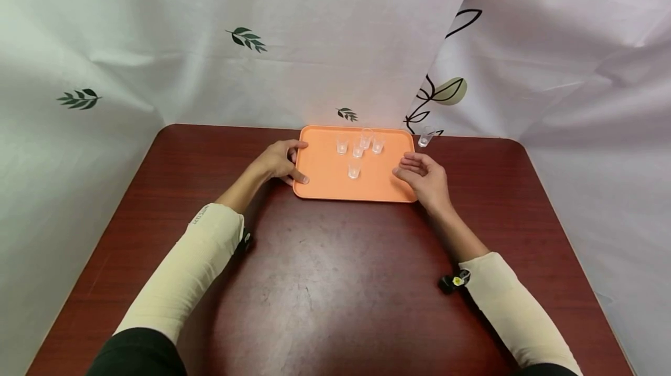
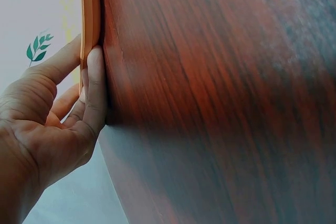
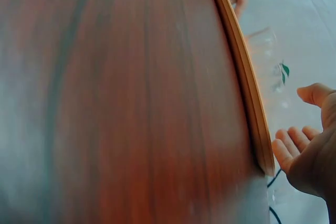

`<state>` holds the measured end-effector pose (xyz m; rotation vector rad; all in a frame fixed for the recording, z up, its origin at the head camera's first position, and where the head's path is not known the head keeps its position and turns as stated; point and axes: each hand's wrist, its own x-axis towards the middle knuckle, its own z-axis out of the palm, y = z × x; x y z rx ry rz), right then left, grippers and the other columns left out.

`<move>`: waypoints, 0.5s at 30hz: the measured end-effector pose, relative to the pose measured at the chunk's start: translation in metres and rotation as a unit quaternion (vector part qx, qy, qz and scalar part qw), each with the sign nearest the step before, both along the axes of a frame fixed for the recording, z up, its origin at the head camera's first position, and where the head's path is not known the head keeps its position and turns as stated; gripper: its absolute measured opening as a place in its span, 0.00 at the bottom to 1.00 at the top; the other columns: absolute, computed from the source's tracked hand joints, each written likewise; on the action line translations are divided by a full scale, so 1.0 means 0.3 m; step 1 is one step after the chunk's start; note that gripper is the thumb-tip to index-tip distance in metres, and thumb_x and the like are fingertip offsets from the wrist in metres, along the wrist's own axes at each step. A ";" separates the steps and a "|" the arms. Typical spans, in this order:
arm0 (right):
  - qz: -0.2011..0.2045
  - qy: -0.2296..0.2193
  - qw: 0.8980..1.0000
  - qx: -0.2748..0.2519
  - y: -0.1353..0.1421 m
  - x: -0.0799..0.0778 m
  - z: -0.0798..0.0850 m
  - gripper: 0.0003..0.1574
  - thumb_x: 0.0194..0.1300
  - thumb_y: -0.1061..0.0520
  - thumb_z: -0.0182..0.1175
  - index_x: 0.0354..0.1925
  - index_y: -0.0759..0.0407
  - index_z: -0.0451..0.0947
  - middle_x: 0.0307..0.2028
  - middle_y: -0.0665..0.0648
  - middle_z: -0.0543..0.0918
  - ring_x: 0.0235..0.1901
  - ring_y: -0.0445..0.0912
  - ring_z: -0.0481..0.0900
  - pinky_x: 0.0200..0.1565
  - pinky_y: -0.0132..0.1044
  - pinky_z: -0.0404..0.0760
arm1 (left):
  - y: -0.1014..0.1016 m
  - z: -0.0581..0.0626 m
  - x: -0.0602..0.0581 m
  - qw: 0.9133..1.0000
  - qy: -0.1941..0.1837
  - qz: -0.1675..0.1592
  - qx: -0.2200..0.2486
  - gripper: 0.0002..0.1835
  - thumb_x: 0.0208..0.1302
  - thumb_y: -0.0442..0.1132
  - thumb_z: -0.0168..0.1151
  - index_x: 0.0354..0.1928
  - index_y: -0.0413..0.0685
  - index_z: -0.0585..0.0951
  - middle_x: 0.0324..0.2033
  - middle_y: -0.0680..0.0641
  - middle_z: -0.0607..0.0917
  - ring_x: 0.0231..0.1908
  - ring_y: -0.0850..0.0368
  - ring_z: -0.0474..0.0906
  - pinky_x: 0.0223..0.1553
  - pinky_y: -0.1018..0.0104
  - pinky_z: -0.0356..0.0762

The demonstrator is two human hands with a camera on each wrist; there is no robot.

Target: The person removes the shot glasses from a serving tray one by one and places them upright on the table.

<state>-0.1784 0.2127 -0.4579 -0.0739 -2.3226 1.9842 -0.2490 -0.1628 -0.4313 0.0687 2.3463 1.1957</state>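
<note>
An orange tray [image 1: 325,187] lies flat near the far edge of the table. Several small clear plastic cups, one of them the front cup [image 1: 353,171], stand on it. My left hand [image 1: 276,160] grips the tray's left end, its thumb on top and fingers at the rim; the left wrist view shows the hand [image 2: 58,108] pinching the tray's edge [image 2: 90,11]. Above the tray's right end, my right hand [image 1: 427,181] has loose fingers and a thumb held apart, with nothing in it. In the right wrist view that hand [image 3: 310,145] is beside the tray's rim [image 3: 247,77].
Another clear cup [image 1: 426,136] stands off the tray, just past its far right corner. The dark red wooden table [image 1: 335,283] spreads toward me. A pale curtain [image 1: 314,44] with leaf prints hangs behind the table's far edge.
</note>
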 end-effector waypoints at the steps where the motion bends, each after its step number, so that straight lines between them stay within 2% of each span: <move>1: 0.004 -0.002 1.000 0.001 -0.008 0.000 -0.002 0.36 0.70 0.63 0.78 0.70 0.75 0.79 0.64 0.74 0.85 0.57 0.44 0.89 0.56 0.21 0.90 | 0.000 -0.001 0.000 1.000 0.000 0.001 0.001 0.56 0.56 0.25 0.88 0.86 0.52 0.70 0.44 0.45 0.69 0.30 0.57 0.80 0.33 0.61 0.97; 10: 0.041 -0.025 0.999 0.022 -0.082 -0.005 -0.007 0.36 0.68 0.61 0.79 0.70 0.72 0.81 0.62 0.73 0.88 0.52 0.40 0.89 0.52 0.21 0.90 | -0.007 -0.008 0.000 1.000 0.003 0.001 0.002 0.57 0.56 0.25 0.88 0.86 0.51 0.70 0.44 0.45 0.69 0.29 0.57 0.80 0.33 0.62 0.97; 15: 0.058 -0.032 0.997 0.036 -0.123 -0.010 0.001 0.37 0.67 0.62 0.80 0.70 0.70 0.81 0.62 0.72 0.88 0.56 0.48 0.91 0.53 0.21 0.90 | -0.005 -0.007 0.000 1.000 0.001 0.002 0.004 0.57 0.56 0.26 0.88 0.86 0.52 0.70 0.45 0.45 0.69 0.29 0.56 0.81 0.33 0.61 0.97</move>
